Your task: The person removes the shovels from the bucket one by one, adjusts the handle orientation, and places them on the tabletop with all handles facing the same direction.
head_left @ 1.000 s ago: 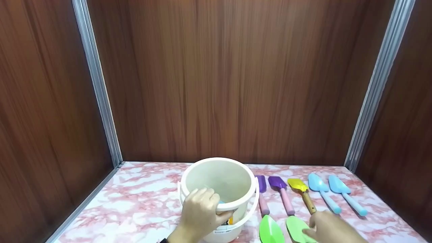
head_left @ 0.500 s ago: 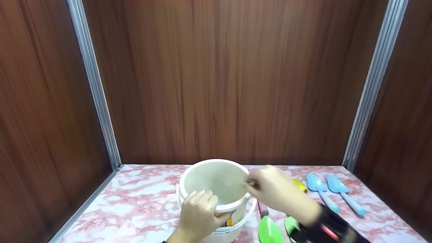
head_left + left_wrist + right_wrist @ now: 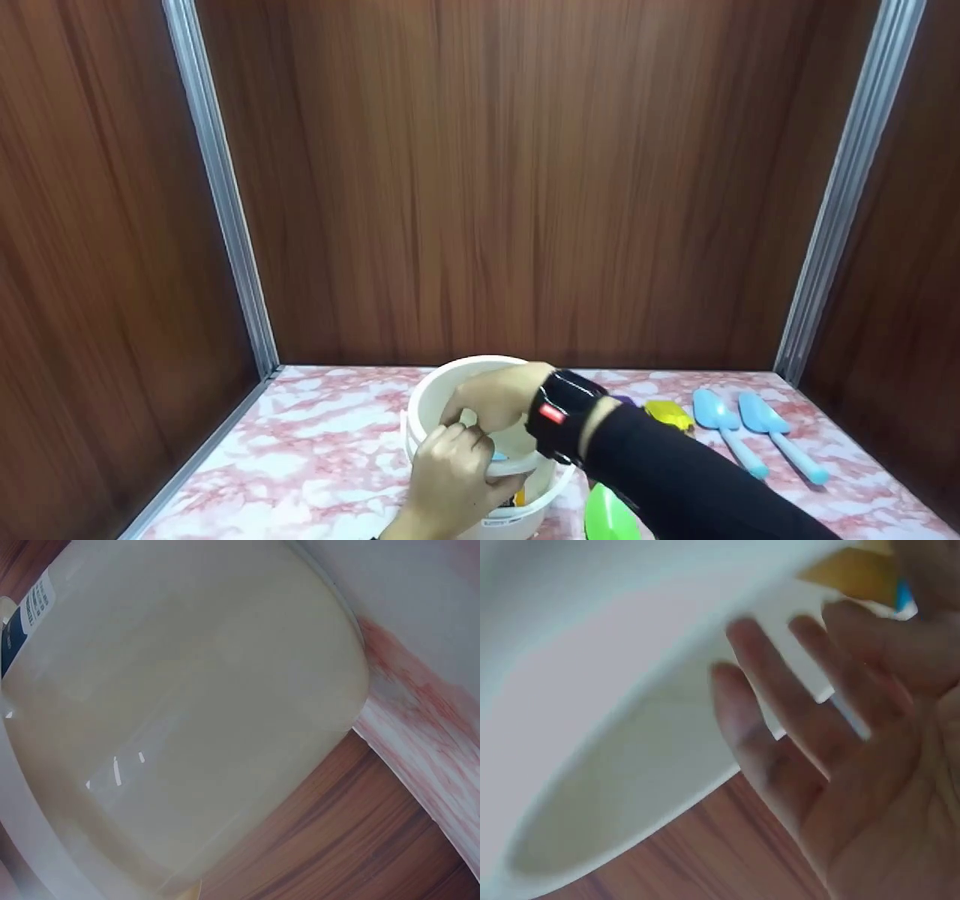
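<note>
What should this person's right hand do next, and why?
Probably reach down for the light blue thing inside the white bucket: the right hand is at its opening, fingers apart and apparently empty, while the left hand grips the bucket.

No words or numbers can be read. The bucket [image 3: 435,394] bears a pale label [image 3: 504,523] below the left hand [image 3: 452,459], its print too small, and a white and dark-blue sticker [image 3: 30,615] with lines of illegible type. On the wristband [image 3: 576,396] behind the right hand [image 3: 499,397], a red tag [image 3: 553,413] is blurred.
</note>
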The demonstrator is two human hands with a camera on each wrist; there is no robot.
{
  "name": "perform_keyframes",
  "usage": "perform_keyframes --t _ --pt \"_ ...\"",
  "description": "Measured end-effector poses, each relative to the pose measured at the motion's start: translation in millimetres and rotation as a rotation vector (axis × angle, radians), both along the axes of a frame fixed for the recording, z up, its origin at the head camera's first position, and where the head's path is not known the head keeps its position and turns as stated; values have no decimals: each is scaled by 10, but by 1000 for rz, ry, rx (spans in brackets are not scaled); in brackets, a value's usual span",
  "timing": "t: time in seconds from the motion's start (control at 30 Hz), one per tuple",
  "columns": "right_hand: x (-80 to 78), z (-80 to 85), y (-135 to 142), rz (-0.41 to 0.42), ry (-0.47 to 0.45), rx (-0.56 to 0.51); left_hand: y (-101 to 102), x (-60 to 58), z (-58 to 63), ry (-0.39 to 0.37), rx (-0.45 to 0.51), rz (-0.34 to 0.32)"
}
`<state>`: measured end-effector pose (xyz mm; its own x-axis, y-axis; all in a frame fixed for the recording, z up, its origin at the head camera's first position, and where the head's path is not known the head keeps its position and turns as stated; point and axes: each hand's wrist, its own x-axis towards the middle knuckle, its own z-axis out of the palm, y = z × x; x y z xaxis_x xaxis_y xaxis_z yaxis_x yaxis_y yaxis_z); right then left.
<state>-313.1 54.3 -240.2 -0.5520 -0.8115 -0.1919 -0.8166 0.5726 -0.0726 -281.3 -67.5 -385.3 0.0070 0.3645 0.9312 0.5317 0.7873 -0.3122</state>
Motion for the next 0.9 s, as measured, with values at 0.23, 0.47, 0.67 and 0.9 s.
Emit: perform_keyframes --t 0.23,0.47,0.67,0.9 --pt "-131 -25 -12 1 -270 83 6 -19 27 28 -3 -23" --pt "-149 -133 50 -45 -268 12 22 -20 15 22 -7 -23" --pt "-166 -225 82 -14 -214 -37 16 -13 16 10 0 -45" --pt "-160 -272 166 -2 -194 -104 11 -28 2 17 7 -46"
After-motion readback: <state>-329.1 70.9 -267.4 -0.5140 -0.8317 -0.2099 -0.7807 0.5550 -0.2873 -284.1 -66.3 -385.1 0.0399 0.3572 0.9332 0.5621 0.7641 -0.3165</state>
